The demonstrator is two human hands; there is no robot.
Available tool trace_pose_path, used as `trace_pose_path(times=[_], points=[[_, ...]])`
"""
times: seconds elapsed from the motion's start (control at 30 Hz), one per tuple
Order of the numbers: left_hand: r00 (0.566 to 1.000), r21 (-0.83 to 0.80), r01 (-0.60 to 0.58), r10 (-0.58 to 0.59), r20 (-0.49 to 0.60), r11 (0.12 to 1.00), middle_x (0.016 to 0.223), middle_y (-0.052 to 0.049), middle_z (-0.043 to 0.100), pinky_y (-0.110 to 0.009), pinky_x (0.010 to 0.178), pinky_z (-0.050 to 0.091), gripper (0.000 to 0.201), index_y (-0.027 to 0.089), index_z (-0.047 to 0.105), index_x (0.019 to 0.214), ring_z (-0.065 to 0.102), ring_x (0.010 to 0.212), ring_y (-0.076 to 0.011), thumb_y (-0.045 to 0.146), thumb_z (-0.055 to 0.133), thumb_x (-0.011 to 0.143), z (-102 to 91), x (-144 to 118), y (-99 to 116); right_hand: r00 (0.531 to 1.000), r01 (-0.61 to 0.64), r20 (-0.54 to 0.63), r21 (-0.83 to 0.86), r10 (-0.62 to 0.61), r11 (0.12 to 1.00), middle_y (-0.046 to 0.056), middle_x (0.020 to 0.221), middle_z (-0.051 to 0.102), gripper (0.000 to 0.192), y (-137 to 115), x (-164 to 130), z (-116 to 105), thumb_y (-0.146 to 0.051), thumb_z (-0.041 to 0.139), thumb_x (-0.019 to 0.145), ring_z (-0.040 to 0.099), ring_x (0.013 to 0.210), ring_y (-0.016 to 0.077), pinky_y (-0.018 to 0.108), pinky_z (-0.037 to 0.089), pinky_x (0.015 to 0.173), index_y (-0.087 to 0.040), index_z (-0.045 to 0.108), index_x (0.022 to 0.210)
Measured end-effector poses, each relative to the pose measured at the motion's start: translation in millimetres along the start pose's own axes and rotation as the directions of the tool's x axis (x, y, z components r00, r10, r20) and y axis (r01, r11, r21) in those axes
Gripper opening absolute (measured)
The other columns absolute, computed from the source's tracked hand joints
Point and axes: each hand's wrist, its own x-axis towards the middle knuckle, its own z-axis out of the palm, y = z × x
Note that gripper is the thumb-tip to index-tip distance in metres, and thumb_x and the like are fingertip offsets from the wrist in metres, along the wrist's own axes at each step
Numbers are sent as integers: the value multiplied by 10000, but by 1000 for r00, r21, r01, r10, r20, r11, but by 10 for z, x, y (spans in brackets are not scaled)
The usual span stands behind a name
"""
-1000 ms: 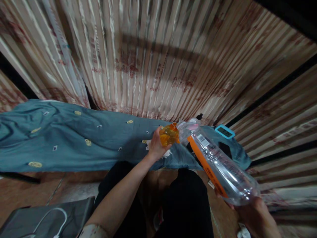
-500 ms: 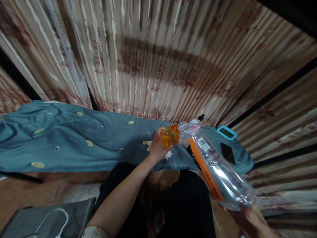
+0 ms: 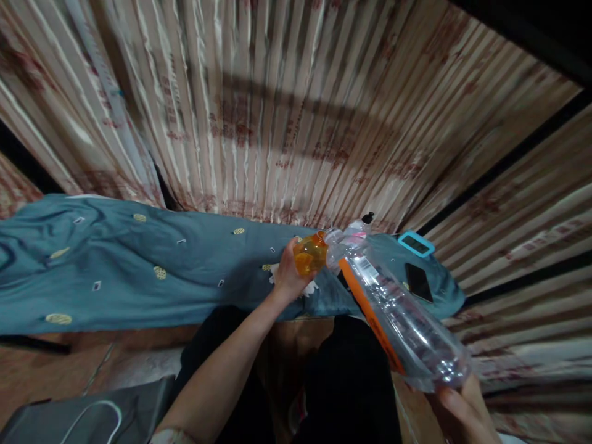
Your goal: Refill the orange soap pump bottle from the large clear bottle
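clear bottle (image 3: 407,320) | orange label (image 3: 371,314) | slanted, neck at left end || amber container (image 3: 308,258) | translucent | just beside bottle's neck

A translucent orange vessel (image 3: 309,256) sits in the grip of a person's left hand (image 3: 290,276) above a worktop draped in teal cloth (image 3: 189,265). Seen from the vessel, the right hand (image 3: 456,399), at 4 o'clock, holds the base of a large clear bottle (image 3: 407,324), tilted, its neck just beside the vessel. A black-topped container (image 3: 357,230) stands at 2 o'clock; a blue-framed digital display (image 3: 415,244) and a dark phone (image 3: 419,282) lie near 3.
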Motion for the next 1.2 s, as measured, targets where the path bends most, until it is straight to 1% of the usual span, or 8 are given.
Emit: trace_pose_path(times=[0.13, 0.27, 0.37, 0.5, 0.57, 0.73, 0.97, 1.2], points=[[1000, 12, 10, -10, -9, 1000, 1414, -199, 565, -583, 1149, 451, 948, 172, 357, 1429, 576, 1327, -360, 293, 853, 630, -12, 18, 51, 994, -56, -95, -45, 52, 997, 131, 1223, 704, 747, -96, -47, 125, -594, 779, 702, 636, 1187, 366, 455, 514, 978, -217, 610, 1326], [1000, 7, 27, -27, -2, 1000, 1430, -215, 554, -579, 1155, 446, 957, 157, 356, 1429, 558, 1350, -368, 314, 854, 627, -29, 32, 84, 990, -114, -82, 10, 114, 993, 139, 1284, 670, 776, -277, -77, 275, -648, 721, 743, 617, 1224, 348, 443, 484, 1034, -193, 577, 1354], [1000, -6, 19, -19, 7, 1000, 1422, -199, 563, -572, 1159, 445, 964, 166, 355, 1435, 557, 1353, -361, 311, 857, 625, -35, 36, 86, 990, -113, -87, -10, 111, 994, 137, 1256, 681, 764, -364, -76, 322, -622, 750, 724, 616, 1222, 353, 445, 485, 1031, -197, 585, 1337], [1000, -5, 24, -24, 5, 1000, 1438, -190, 555, -567, 1172, 434, 961, 176, 371, 1435, 555, 1355, -355, 278, 861, 614, -25, 31, 73, 989, -117, -93, 12, 117, 993, 129, 1155, 713, 786, -358, -64, 281, -592, 797, 682, 618, 1204, 383, 493, 499, 1004, -202, 588, 1331], [999, -7, 33, -33, 1, 999, 1451, -196, 544, -576, 1171, 432, 967, 177, 374, 1435, 557, 1352, -360, 266, 863, 607, -17, 25, 64, 990, -106, -99, -6, 105, 994, 123, 1134, 719, 745, -339, -56, 244, -577, 798, 690, 623, 1194, 384, 491, 512, 983, -216, 602, 1312], [999, -41, 33, -33, 7, 999, 1438, -162, 558, -564, 1169, 441, 948, 213, 387, 1439, 557, 1351, -345, 264, 863, 621, -23, 18, 75, 997, -56, -57, -35, 54, 998, 125, 1144, 714, 680, -358, -27, 204, -517, 775, 740, 625, 1204, 375, 453, 524, 955, -212, 603, 1323], [998, -15, 65, -65, 17, 998, 1430, -181, 564, -562, 1166, 444, 959, 183, 385, 1438, 559, 1351, -353, 239, 863, 608, -40, 29, 140, 995, -92, -38, 8, 92, 996, 131, 1209, 696, 732, -434, 14, 247, -546, 787, 708, 656, 1114, 361, 455, 529, 923, -221, 597, 1335], [999, -29, 35, -35, 4, 999, 1442, -165, 551, -572, 1171, 433, 966, 209, 379, 1442, 546, 1362, -348, 211, 858, 604, -30, 18, 88, 995, -95, -27, 14, 95, 995, 127, 1100, 721, 674, -420, 12, 217, -511, 777, 724, 660, 1100, 362, 460, 543, 907, -207, 616, 1304]])
